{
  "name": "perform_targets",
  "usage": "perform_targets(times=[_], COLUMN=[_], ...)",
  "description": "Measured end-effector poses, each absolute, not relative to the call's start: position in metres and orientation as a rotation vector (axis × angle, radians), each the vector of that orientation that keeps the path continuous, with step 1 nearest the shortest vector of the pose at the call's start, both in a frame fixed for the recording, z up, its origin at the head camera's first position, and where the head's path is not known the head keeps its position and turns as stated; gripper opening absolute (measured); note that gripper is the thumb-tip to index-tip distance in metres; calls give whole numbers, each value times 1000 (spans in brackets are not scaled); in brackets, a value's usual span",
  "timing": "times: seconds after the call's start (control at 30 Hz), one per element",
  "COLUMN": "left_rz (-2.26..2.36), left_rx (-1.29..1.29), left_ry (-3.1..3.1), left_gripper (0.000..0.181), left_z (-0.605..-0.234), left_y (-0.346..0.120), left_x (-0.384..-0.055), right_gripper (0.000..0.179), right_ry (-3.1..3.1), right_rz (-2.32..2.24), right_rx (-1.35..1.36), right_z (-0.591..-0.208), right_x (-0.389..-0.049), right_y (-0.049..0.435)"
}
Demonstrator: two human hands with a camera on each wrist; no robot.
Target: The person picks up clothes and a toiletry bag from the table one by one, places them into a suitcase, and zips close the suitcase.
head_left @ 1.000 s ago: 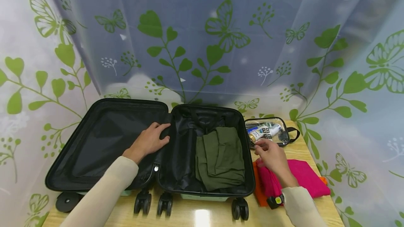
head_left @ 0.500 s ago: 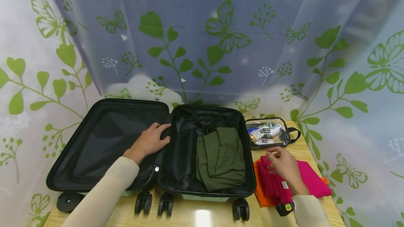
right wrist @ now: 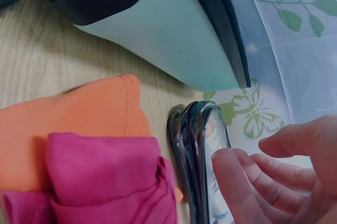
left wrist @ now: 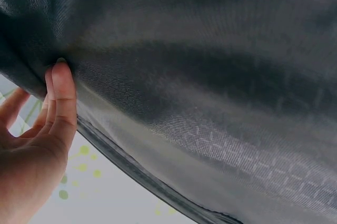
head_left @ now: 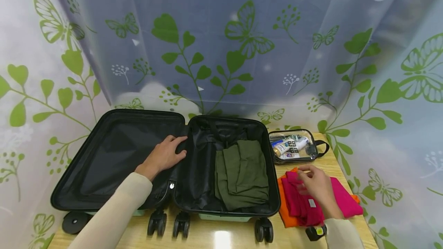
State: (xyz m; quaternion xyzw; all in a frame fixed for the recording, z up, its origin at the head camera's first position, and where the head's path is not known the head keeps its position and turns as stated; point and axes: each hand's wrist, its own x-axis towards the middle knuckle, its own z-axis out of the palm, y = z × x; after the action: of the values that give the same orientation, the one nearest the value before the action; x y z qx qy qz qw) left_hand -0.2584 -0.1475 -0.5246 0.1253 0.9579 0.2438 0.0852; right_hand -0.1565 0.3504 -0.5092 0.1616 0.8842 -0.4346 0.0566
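A black-lined suitcase (head_left: 117, 156) lies spread open on the wooden table. My left hand (head_left: 166, 153) rests at its middle edge between the two halves, and in the left wrist view its fingertips (left wrist: 63, 79) touch the dark lining (left wrist: 184, 92). Folded olive-green clothing (head_left: 242, 174) lies in the right half. To the right, my right hand (head_left: 318, 187) hovers over a folded pink garment (head_left: 302, 203) with fingers loosely bent and nothing in them. Under the pink garment is an orange one (right wrist: 79, 108). Just behind that hand lies a clear toiletry pouch (head_left: 292, 145).
Black wheels (head_left: 263, 229) stick out from the suitcase's near side. The pouch holds tubes and bottles, and its black strap (head_left: 322, 148) points right. A butterfly-patterned curtain (head_left: 221, 49) surrounds the table (head_left: 207, 237) at the back and sides.
My right hand has drawn back from the toiletry pouch toward the right and nearer me, over the pink garment. My left hand stays where it was.
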Motion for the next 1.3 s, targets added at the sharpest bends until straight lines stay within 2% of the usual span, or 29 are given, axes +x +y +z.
perform_targets(times=[0.73,1.3], left_rz=[716,730], left_rx=[375,368], left_ry=[2849,2850], left_gripper=[61,61], left_z=[-526,-524], left_y=[-148,-147], left_x=[-259,-257], right_gripper=[46,45], right_ry=[2626,2634], right_rz=[-1328,-1326], right_rx=[615,629], right_z=[-519,-529], right_x=[-143,-141], right_y=[381,385])
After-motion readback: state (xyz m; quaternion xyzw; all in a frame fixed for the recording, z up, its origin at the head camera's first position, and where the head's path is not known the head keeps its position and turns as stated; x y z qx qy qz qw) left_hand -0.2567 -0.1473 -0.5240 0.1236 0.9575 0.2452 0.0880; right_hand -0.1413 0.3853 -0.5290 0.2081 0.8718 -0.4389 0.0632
